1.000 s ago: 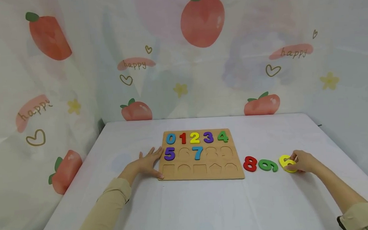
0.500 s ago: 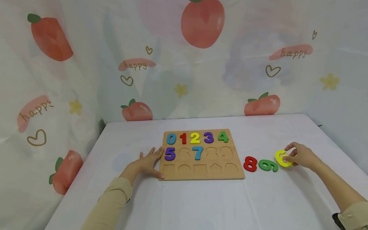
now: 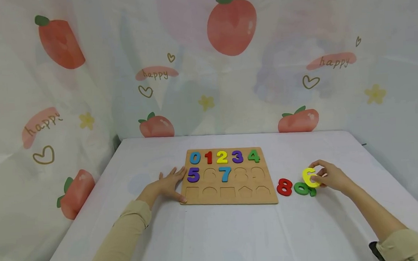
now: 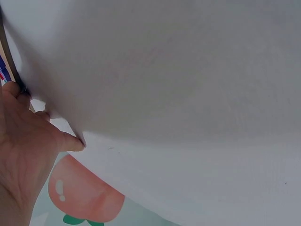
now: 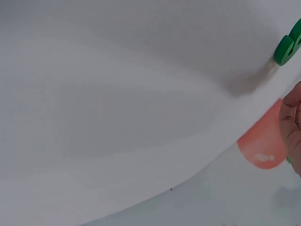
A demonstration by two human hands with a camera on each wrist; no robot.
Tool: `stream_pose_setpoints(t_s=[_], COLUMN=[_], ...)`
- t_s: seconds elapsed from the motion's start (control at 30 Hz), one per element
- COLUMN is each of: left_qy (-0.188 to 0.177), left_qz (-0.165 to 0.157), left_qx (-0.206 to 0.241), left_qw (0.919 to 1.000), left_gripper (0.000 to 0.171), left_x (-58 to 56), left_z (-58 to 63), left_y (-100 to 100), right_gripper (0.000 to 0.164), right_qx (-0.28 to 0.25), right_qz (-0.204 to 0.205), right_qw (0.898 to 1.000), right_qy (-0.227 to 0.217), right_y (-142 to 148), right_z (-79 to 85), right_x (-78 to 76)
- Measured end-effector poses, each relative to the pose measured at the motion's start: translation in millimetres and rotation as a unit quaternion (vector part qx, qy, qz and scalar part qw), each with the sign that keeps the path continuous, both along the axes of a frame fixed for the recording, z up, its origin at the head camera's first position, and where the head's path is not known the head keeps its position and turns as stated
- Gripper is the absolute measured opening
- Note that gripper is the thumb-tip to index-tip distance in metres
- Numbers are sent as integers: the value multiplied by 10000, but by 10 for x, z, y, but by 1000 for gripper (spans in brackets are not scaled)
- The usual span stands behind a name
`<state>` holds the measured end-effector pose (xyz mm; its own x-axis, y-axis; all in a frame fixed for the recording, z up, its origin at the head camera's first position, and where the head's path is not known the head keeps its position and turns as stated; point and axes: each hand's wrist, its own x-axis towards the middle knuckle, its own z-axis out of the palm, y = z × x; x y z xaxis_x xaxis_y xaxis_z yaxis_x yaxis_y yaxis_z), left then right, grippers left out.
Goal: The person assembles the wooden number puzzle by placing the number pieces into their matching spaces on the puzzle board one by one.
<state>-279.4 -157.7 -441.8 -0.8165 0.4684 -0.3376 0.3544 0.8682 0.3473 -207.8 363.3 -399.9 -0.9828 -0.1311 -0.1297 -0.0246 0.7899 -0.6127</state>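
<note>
My right hand (image 3: 333,176) pinches a yellow number 6 (image 3: 308,177) between thumb and fingers, raised over the table and partly covering a green number 9 (image 3: 300,188). A red number 8 (image 3: 284,187) lies just left of the green one. My left hand (image 3: 166,185) is spread, its fingers and thumb touching the left edge of a wooden puzzle board (image 3: 230,198). Seated in the board are numbers 0 to 5 and a blue 7 (image 3: 225,174). In the right wrist view part of the green number (image 5: 284,49) shows; the yellow piece is out of that frame.
The board has several bare recesses, such as a square one (image 3: 227,192) in the lowest row. A white cloth covers the table (image 3: 235,235). Behind and to the left stand fabric walls (image 3: 186,37) printed with fruit.
My right hand has lifted the yellow 6 off the table and carried it left, over the green number. My left hand stays at the board's edge.
</note>
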Motion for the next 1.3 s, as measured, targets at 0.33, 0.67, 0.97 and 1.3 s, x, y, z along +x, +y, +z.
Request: stream_pose_setpoints(t_s=[0.33,0.67,0.97,1.3], left_qy=[-10,-28,-39,-64], left_qz=[-1,15,-24,-52], left_qx=[1,-49,-12,-19], left_qw=[10000,10000,10000,10000], left_gripper=[118,117,118,119], left_x=[20,18,14,-5], left_z=[29,39,29,25], left_y=[4,9,-9,-9], right_gripper=[42,37,40,43], right_qx=[-675,-891,-1012,-1362], right_qz=[-163,221,463,576], right_qw=[9974,9957,9938,9887], right_qy=[-177,-100,-73,-240], right_y=[-332,-650,-956,-1212], right_z=[94,136,117,131], right_x=[-47,-191,-310,-420])
